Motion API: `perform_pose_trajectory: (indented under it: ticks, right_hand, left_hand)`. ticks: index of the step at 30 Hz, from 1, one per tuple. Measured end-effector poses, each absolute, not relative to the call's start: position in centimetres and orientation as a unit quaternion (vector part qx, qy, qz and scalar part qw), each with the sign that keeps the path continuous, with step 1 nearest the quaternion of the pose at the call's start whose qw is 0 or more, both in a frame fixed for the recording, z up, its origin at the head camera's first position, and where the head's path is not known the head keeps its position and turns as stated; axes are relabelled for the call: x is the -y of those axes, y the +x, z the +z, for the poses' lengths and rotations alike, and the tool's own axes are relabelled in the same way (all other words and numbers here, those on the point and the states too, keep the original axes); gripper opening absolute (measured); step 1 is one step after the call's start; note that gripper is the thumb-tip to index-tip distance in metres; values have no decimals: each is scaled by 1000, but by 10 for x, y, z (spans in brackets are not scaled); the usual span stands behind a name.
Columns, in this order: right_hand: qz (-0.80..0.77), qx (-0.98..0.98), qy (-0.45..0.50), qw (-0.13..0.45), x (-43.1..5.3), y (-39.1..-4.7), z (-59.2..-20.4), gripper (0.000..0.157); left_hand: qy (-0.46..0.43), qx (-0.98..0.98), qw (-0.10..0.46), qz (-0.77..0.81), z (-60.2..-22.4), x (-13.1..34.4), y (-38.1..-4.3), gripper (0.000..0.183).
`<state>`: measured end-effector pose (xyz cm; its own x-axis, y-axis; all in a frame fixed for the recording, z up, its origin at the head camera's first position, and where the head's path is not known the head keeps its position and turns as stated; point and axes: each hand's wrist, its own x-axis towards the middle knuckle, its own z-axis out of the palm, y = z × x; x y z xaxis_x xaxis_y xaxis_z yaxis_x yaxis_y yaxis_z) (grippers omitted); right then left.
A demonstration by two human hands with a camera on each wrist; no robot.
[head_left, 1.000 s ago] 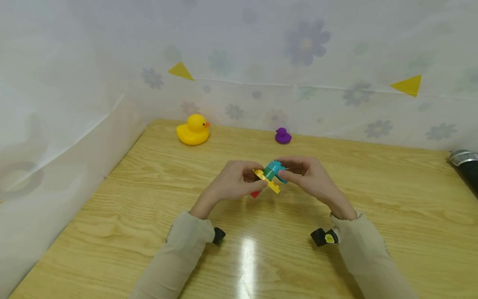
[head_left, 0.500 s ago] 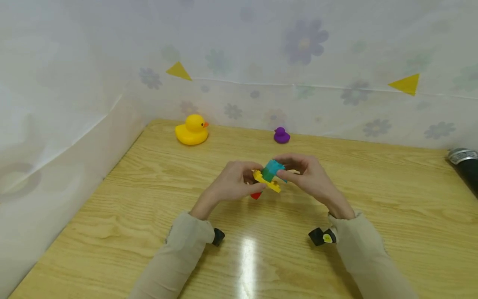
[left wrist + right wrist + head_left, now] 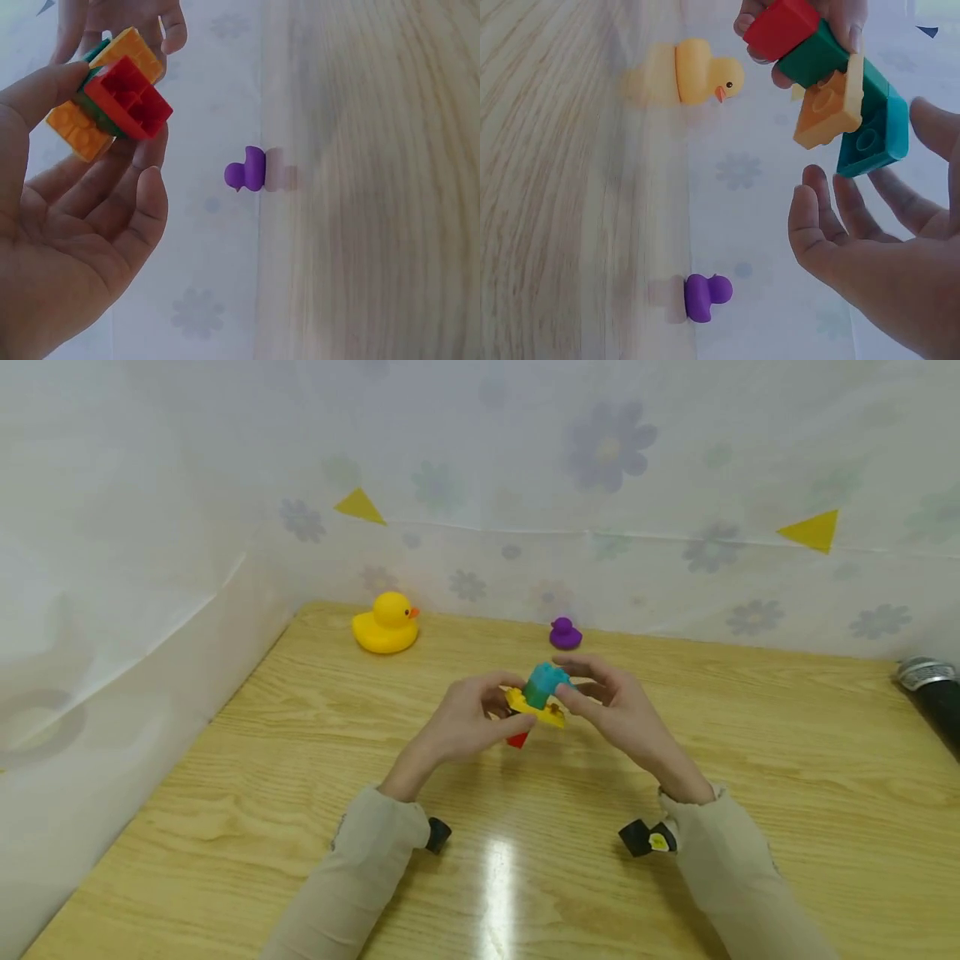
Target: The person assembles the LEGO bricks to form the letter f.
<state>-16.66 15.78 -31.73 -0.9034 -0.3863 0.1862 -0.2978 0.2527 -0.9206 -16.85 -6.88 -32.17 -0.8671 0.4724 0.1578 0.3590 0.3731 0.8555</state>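
Note:
Above the table, both hands are at one stack of toy building bricks. A teal brick [image 3: 549, 677] tops it, with green below, a long yellow brick [image 3: 552, 718] across the middle and a red brick [image 3: 131, 97] at the bottom. My left hand [image 3: 467, 720] grips the lower part, thumb in front and fingers behind. The right hand [image 3: 630, 718] has its thumb and fingertips around the teal brick's edges. In the right wrist view, the red brick's neighbour is a green brick [image 3: 810, 60]. The hollow underside of the red brick faces the left wrist camera.
At the table's back edge sit a yellow rubber duck [image 3: 386, 623] and a small purple duck [image 3: 565, 634]. A black microphone [image 3: 933, 689] lies at the far right. Behind the wooden table [image 3: 247, 827] hangs a flowered white sheet [image 3: 480, 460].
The brick stack has risen slightly and turned more upright, its yellow brick now closer to level. My right hand has moved up a little with it; the left stays nearly in place.

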Motion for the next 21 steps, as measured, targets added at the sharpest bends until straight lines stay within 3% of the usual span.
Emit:
perform_pose_trajectory:
  ticks: [10,21]
  right_hand:
    - [-588,-781,-204,42,-155,-170,-319,41]
    - [-593,-782,-174,86,-155,-168,-324,41]
  left_hand:
    - [194,-812,15,551,-321,70,-170,38]
    - [197,-800,48,565,-324,66,-171,42]
